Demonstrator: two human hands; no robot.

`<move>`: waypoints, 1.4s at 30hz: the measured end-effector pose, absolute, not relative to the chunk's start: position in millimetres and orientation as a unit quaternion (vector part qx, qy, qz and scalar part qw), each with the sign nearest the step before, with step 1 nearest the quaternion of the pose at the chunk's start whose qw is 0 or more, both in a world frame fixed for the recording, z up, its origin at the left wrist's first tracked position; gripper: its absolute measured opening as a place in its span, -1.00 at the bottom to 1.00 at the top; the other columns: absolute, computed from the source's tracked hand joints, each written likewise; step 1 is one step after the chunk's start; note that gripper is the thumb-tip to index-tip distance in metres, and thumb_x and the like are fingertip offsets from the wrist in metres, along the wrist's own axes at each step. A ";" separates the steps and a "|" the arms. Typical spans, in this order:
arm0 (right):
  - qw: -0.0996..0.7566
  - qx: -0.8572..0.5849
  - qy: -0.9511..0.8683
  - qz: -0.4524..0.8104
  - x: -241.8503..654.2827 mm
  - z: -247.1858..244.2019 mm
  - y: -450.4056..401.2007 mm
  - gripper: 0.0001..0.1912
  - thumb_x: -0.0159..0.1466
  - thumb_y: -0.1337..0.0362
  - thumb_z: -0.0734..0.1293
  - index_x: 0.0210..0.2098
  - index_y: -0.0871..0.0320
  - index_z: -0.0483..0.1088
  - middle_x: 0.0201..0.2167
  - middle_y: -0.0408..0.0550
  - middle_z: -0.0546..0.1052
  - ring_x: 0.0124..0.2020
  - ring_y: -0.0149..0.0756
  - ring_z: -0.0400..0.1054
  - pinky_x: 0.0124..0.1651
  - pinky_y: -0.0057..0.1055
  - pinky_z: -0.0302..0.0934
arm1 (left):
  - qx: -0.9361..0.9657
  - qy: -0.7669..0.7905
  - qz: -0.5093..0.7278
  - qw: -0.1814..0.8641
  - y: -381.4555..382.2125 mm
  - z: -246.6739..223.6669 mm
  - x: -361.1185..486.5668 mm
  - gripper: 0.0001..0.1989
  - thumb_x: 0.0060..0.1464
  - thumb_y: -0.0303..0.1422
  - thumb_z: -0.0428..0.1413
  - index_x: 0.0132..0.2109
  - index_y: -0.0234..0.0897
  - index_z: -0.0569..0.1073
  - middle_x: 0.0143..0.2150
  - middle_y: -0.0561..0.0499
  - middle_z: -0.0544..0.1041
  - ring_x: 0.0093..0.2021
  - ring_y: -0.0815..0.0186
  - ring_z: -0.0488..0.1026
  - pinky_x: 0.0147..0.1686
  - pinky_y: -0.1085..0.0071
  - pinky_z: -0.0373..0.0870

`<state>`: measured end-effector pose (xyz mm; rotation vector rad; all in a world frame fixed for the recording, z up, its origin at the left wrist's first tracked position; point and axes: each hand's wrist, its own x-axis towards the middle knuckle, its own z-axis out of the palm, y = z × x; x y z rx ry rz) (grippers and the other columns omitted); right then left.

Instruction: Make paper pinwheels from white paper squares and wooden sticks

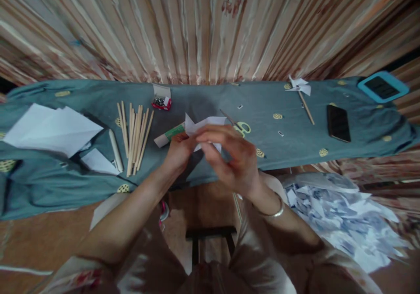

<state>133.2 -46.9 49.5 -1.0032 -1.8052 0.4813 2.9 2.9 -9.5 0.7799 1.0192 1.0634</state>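
Both hands meet over the middle of the cloth-covered table. My left hand [180,152] is closed on a folded white paper [211,121] whose pointed flaps stick out behind the fingers. My right hand [231,156] reaches over the same paper from the right, thumb and index finger brought together at its centre; whatever is between the fingertips is too small to make out. Just beyond my left hand lies a green and white box [170,134]. Scissors [241,127] with pale green handles rest beside my right hand's knuckles.
Wooden sticks [134,138], a white pen-like tool [116,151] and white paper sheets [54,130] lie left. An open box of pins [162,101] stands behind. Rightward are a paper pinwheel [300,85], a phone [338,122] and a blue-framed device [383,87]. Paper scraps [344,219] fill a bag below.
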 end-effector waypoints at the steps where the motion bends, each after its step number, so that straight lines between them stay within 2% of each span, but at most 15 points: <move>1: 0.483 -0.444 -0.737 0.163 142.5 42.4 -38.2 -0.82 0.35 0.29 0.28 -0.13 -0.04 0.51 0.06 -0.10 0.56 0.13 -0.22 0.43 0.24 -0.20 0.26 | 0.348 0.449 0.482 0.667 2.4 -10.2 3.4 -0.81 -0.20 -0.31 0.35 -0.40 -0.29 0.57 -0.42 0.06 0.60 -0.38 0.35 0.46 -0.30 0.44 0.38; 3: 0.459 -0.492 -0.729 0.128 157.9 26.5 -22.5 -0.77 0.32 0.20 0.32 -0.05 0.04 0.49 0.27 0.03 0.39 0.29 -0.10 0.27 0.35 -0.04 0.11 | 0.357 0.450 0.489 0.657 1.1 -11.7 4.7 -0.81 -0.24 -0.32 0.35 -0.44 -0.31 0.57 -0.47 0.06 0.57 -0.45 0.38 0.42 -0.36 0.45 0.34; 5: 0.448 -0.525 -0.709 0.147 168.3 12.7 -9.9 -0.54 0.23 0.03 0.40 0.05 0.10 0.45 0.31 0.12 0.34 0.34 0.03 0.18 0.37 0.07 0.05 | 0.381 0.460 0.467 0.651 0.1 -12.6 5.3 -0.81 -0.27 -0.30 0.35 -0.48 -0.32 0.57 -0.51 0.06 0.56 -0.50 0.40 0.39 -0.41 0.46 0.32; 7: 0.435 -0.531 -0.686 0.244 174.8 4.1 -1.2 -0.46 0.17 -0.07 0.44 0.02 0.12 0.49 0.17 0.13 0.48 0.23 0.04 0.32 0.30 0.05 0.16 | 0.405 0.465 0.451 0.645 -0.7 -12.8 4.9 -0.79 -0.30 -0.29 0.36 -0.48 -0.32 0.58 -0.52 0.06 0.56 -0.51 0.39 0.38 -0.42 0.45 0.31; 10: 0.423 -0.505 -0.607 0.444 181.0 0.4 4.9 -0.49 0.09 -0.10 0.48 -0.11 0.12 0.55 -0.14 0.02 0.63 -0.14 -0.11 0.52 -0.02 -0.11 0.40 | 0.432 0.469 0.434 0.636 -1.7 -12.2 3.0 -0.78 -0.32 -0.29 0.36 -0.46 -0.32 0.61 -0.50 0.05 0.58 -0.50 0.38 0.39 -0.42 0.45 0.31; 13: 0.434 -0.478 -0.524 0.556 184.1 1.3 5.7 -0.54 0.00 -0.05 0.54 -0.21 0.12 0.58 -0.28 -0.06 0.65 -0.34 -0.25 0.51 -0.26 -0.28 0.41 | 0.454 0.467 0.413 0.637 -2.9 -11.1 0.6 -0.80 -0.31 -0.30 0.36 -0.46 -0.31 0.62 -0.50 0.05 0.58 -0.50 0.38 0.39 -0.42 0.46 0.32; 18: 0.457 -0.472 -0.471 0.589 182.4 0.2 6.5 -0.61 -0.08 0.04 0.59 -0.34 0.12 0.57 -0.40 -0.11 0.64 -0.42 -0.34 0.47 -0.35 -0.38 0.37 | 0.468 0.462 0.394 0.642 -4.0 -10.6 -2.3 -0.80 -0.29 -0.28 0.36 -0.48 -0.31 0.62 -0.53 0.08 0.57 -0.52 0.40 0.37 -0.43 0.47 0.31; 23: 0.501 -0.487 -0.432 0.570 184.0 -2.6 5.9 -0.58 -0.04 -0.06 0.56 -0.32 0.08 0.57 -0.36 -0.11 0.65 -0.38 -0.31 0.49 -0.29 -0.35 0.40 | 0.412 0.466 0.417 0.663 -3.1 -10.3 -1.0 -0.79 -0.34 -0.31 0.39 -0.47 -0.32 0.62 -0.51 0.05 0.59 -0.51 0.39 0.41 -0.44 0.48 0.33; 26: 0.536 -0.492 -0.399 0.558 186.1 -2.2 2.4 -0.53 0.01 -0.18 0.50 -0.32 0.06 0.55 -0.29 -0.08 0.65 -0.29 -0.28 0.51 -0.19 -0.32 0.43 | 0.331 0.445 0.456 0.697 -1.6 -5.4 1.7 -0.78 -0.36 -0.34 0.39 -0.47 -0.34 0.61 -0.47 0.02 0.61 -0.46 0.36 0.47 -0.38 0.47 0.40; 28: 0.551 -0.495 -0.393 0.545 184.5 -3.2 -0.4 -0.52 -0.03 -0.19 0.51 -0.35 0.06 0.53 -0.31 -0.09 0.64 -0.29 -0.29 0.51 -0.18 -0.33 0.43 | 0.280 0.435 0.470 0.716 -0.6 -1.6 3.6 -0.79 -0.35 -0.37 0.39 -0.46 -0.34 0.59 -0.47 0.03 0.60 -0.42 0.35 0.49 -0.35 0.46 0.44; 31: 0.571 -0.497 -0.430 0.493 177.4 -8.6 -3.5 -0.57 -0.06 -0.09 0.57 -0.38 0.06 0.50 -0.37 -0.14 0.61 -0.35 -0.32 0.47 -0.21 -0.33 0.42 | 0.240 0.442 0.467 0.727 0.4 1.2 6.5 -0.83 -0.30 -0.42 0.37 -0.48 -0.34 0.54 -0.50 0.06 0.57 -0.43 0.37 0.49 -0.36 0.47 0.45; 37: 0.559 -0.547 -0.538 0.315 168.4 -15.3 -10.1 -0.85 0.19 0.14 0.44 -0.35 0.07 0.48 -0.45 -0.20 0.53 -0.47 -0.41 0.34 -0.32 -0.40 0.32 | 0.217 0.447 0.454 0.739 0.0 0.4 11.1 -0.88 -0.24 -0.45 0.32 -0.45 -0.35 0.56 -0.47 0.06 0.57 -0.43 0.41 0.47 -0.38 0.51 0.43; 42: 0.500 -0.561 -0.636 0.176 170.1 -4.4 -19.0 -0.95 0.27 0.26 0.37 -0.30 0.07 0.51 -0.38 -0.15 0.58 -0.37 -0.35 0.43 -0.18 -0.35 0.37 | 0.230 0.450 0.456 0.733 -2.8 2.6 13.5 -0.84 -0.29 -0.40 0.36 -0.45 -0.33 0.57 -0.46 0.04 0.58 -0.42 0.37 0.48 -0.34 0.47 0.45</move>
